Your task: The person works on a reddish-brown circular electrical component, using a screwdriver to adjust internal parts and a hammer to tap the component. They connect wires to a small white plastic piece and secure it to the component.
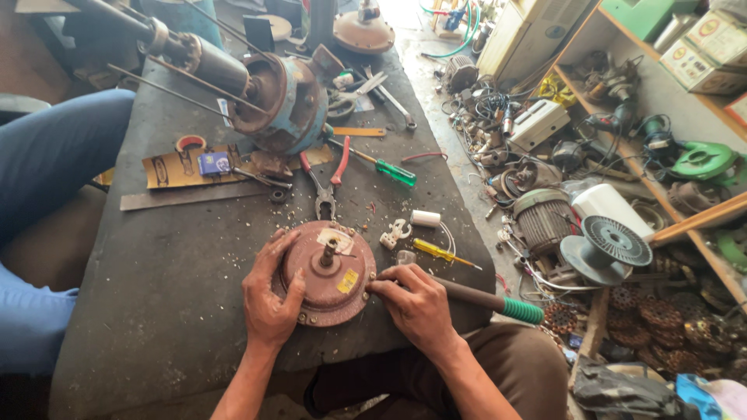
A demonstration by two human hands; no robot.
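Note:
A round, rusty-brown motor housing with a short shaft at its middle lies flat on the dark workbench. My left hand cups its left rim. My right hand is closed around a tool with a dark shaft and green end, its tip set against the housing's right edge. A small yellow screwdriver lies just beyond my right hand.
Farther back on the bench are red-handled pliers, a green-handled screwdriver, a steel ruler and a larger motor with a long shaft. A person's blue sleeve is at left. Motor parts and wires cover the floor at right.

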